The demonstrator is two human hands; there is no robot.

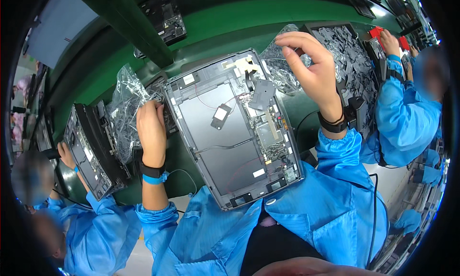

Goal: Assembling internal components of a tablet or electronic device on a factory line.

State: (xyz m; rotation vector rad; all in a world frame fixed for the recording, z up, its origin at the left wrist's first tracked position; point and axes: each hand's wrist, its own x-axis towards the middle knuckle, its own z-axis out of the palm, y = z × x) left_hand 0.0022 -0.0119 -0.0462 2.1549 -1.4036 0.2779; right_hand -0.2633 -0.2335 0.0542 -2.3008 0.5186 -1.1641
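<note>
While the open laptop shell (235, 132) lies on the green table (306, 15), the left hand (151, 127) steadies its edge, fingers curled, and the right hand (309, 67) pinches something small above a plastic bag (280, 70).

The desk (230, 17) is bright green. On it lies an open laptop chassis (235, 127) with a silver-grey frame, dark grey inner panels, thin red wires and small white labels; a dark grey pad (261, 94) sits on it near the far edge. The plastic bags (125, 103) are clear and glossy. The tray (352, 56) at the right holds matt grey pieces. Sleeves (342, 180) are vivid blue, wristbands (152, 170) black, one blue strap beneath.
</note>
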